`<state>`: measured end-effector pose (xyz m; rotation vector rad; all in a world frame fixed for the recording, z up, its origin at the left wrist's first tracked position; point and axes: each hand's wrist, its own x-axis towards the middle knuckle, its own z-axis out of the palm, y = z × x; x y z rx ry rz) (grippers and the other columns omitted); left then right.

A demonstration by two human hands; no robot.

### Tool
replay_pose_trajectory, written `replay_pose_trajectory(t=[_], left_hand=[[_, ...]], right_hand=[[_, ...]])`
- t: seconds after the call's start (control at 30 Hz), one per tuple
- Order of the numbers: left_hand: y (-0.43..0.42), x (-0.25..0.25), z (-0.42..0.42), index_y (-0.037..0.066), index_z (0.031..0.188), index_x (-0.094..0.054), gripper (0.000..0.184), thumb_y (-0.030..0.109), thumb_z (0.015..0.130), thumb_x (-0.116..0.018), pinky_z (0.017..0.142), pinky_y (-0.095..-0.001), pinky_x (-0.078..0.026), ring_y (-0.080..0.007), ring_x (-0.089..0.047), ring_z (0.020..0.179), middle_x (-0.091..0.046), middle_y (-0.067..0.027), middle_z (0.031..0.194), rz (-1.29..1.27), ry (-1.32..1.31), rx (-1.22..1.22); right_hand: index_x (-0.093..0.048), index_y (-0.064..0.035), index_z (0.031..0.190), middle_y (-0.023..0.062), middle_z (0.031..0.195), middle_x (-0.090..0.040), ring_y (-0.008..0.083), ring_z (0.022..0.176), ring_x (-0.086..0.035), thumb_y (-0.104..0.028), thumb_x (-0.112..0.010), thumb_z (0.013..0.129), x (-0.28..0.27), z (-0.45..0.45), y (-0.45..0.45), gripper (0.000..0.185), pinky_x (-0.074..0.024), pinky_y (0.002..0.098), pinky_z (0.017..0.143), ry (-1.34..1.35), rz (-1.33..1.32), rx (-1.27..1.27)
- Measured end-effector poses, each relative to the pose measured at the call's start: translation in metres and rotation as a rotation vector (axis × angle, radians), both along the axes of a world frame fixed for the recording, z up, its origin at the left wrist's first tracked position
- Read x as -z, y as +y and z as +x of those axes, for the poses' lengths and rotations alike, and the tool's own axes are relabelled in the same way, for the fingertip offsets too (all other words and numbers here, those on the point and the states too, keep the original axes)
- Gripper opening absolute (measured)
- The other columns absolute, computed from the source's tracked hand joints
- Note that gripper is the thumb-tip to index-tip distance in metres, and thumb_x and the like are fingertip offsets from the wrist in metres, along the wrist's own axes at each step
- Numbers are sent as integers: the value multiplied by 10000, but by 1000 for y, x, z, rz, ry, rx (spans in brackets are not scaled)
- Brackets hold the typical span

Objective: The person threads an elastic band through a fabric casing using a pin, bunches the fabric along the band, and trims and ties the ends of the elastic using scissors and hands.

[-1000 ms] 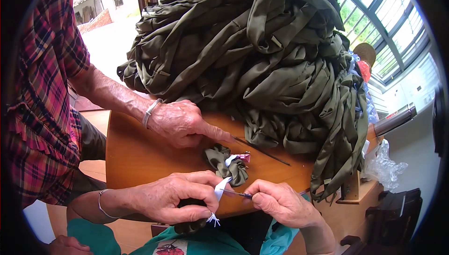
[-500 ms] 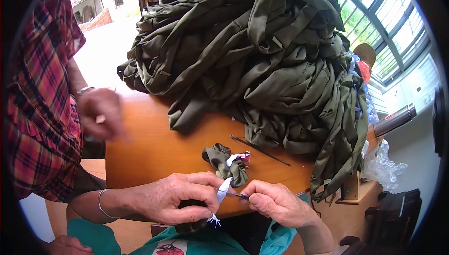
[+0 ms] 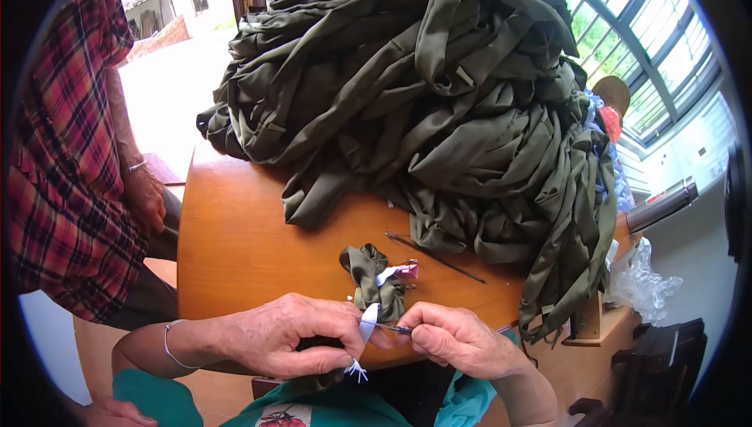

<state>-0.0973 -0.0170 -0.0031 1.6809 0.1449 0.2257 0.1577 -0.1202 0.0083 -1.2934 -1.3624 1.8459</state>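
Observation:
My left hand (image 3: pixel 301 337) is closed on a white elastic band (image 3: pixel 369 325), with its frayed end hanging below the thumb. My right hand (image 3: pixel 462 341) pinches a thin dark metal rod (image 3: pixel 401 329); its tip reaches the elastic, and whether it passes through cannot be seen. The band runs up to a gathered olive fabric tube (image 3: pixel 368 270) on the table edge. A pink clip (image 3: pixel 406 271) sits at that tube's right side, by a white piece of elastic.
A big heap of olive fabric strips (image 3: pixel 392 90) covers the back of the wooden table (image 3: pixel 235 223). A long dark rod (image 3: pixel 439 257) lies before it. On the left stands a person in a plaid shirt (image 3: pixel 70 161). Clear plastic (image 3: pixel 646 278) lies at right.
The other person's hand has moved from over the table's left edge down to their side. My hands have barely shifted; the elastic and gathered tube have moved slightly.

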Motion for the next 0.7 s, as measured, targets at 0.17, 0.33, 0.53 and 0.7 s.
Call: replay_pose_trajectory(t=[0.17,0.33,0.53,0.7], left_hand=[[-2,-2,0,11,936,-604,58,67,928,-590,745,-338,-468,-213,-582,815,-596,-92,892,2,-44,-52],[-3,1,2,8,947,-608,68,71,931,-589,765,-323,-470,-197,-587,842,-632,-100,960,-49,-107,-70],[6,6,-1,12,937,-649,90,85,927,-597,804,-339,-513,-223,-637,888,-690,-148,1015,-76,-79,-44],[9,7,0,13,935,-651,112,114,941,-606,794,-335,-511,-223,-633,878,-690,-146,1010,-89,-98,-43]], right_hand=[[-549,-32,1097,-42,723,-426,59,643,-372,-334,-473,1040,1,-2,1,317,-331,244,573,33,9,5],[-542,-8,1087,-36,724,-438,56,617,-378,-393,-481,1025,5,-1,2,395,-330,204,557,156,-93,17],[-538,-4,1090,-32,716,-428,62,604,-358,-416,-478,1021,5,-3,6,421,-314,211,549,228,-177,41],[-538,-9,1086,-34,721,-425,57,605,-352,-406,-486,1020,4,-5,8,406,-309,209,549,250,-195,65]])
